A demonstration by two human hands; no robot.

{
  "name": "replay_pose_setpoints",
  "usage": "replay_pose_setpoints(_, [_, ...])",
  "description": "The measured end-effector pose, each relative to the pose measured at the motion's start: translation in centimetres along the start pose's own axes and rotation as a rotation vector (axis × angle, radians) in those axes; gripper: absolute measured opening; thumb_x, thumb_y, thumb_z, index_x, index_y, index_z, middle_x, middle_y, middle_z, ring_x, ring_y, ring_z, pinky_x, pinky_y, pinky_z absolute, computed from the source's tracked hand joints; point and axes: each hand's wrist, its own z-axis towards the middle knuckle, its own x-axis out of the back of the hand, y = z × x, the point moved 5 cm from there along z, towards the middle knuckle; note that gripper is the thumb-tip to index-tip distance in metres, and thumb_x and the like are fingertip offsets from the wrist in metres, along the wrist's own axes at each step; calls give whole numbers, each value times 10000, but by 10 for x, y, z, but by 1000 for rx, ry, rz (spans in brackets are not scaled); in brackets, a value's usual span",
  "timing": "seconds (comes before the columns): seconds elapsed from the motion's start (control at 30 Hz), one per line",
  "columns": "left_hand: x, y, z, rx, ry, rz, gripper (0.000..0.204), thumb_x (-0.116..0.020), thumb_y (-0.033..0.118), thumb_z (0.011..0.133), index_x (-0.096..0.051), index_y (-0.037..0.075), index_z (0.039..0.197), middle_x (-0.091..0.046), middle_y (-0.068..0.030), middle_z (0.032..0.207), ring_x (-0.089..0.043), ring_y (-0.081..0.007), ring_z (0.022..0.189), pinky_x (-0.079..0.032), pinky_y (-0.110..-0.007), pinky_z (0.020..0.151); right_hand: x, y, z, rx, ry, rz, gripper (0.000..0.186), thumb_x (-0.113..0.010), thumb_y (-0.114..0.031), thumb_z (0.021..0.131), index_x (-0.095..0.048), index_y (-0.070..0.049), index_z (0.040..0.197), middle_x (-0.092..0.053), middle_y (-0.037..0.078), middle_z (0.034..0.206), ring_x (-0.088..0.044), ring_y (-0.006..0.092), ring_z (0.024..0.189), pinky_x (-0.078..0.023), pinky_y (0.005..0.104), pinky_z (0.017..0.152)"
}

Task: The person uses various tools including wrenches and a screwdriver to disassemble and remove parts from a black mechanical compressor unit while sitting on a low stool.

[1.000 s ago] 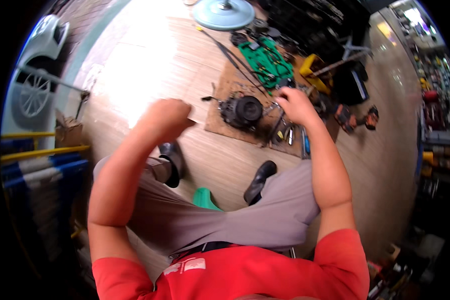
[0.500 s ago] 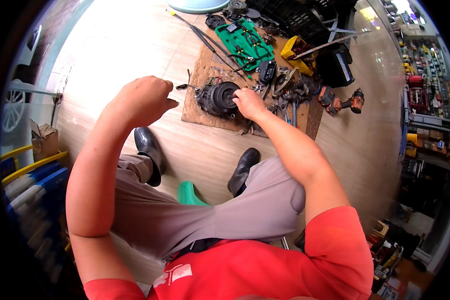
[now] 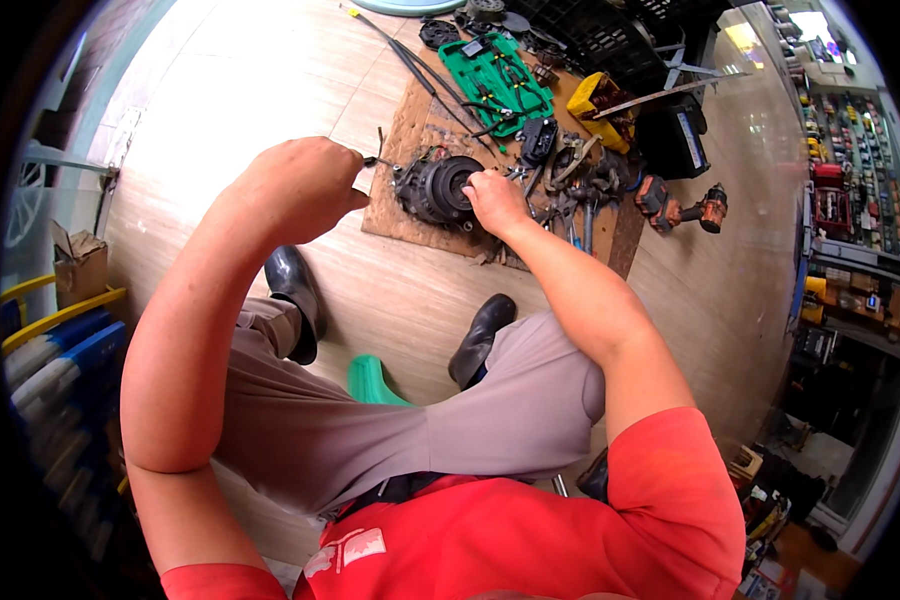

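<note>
A single head-worn fisheye view looks steeply down from above the seated person's chest and knees, facing forward over the floor. The left hand and right hand sit close, just above centre, at the dark round machine part. Straight edges bend toward the dark rim.

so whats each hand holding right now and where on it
The left hand is fisted round the handle end of a thin tool reaching toward the round black engine part. The right hand rests on that part's front face.
</note>
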Motion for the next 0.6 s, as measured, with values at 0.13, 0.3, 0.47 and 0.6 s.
replay_pose_setpoints(0.13, [-2,2,-1,-11,4,11,284,-658,249,925,-672,-28,988,-698,-214,890,-670,-382,920,-525,-460,832,-2,-2,1,-3,-16,16,171,-645,-228,916,-665,-63,955,-664,152,955,-649,359,921,-527,453,791])
replay_pose_setpoints(0.3, [-5,4,0,-19,7,7,281,-669,249,916,-666,-28,960,-695,-217,886,-669,-384,916,-526,-460,826,-5,1,-1,74,16,38,141,-645,-186,907,-646,-49,940,-648,156,948,-643,367,916,-523,463,790])
replay_pose_setpoints(0.47, [-1,6,-2,-9,-23,6,312,-675,254,913,-677,-15,1072,-705,-213,940,-670,-379,947,-531,-451,839,-6,2,3,211,-12,-17,117,-638,-161,892,-626,-48,922,-625,165,932,-633,376,923,-517,470,795])
replay_pose_setpoints(0.6, [-7,-7,4,19,-39,-8,367,-680,274,910,-673,5,1160,-710,-203,1014,-670,-362,991,-536,-439,853,-6,2,8,238,16,27,141,-648,-180,881,-631,-44,915,-625,178,946,-624,393,935,-509,483,797])
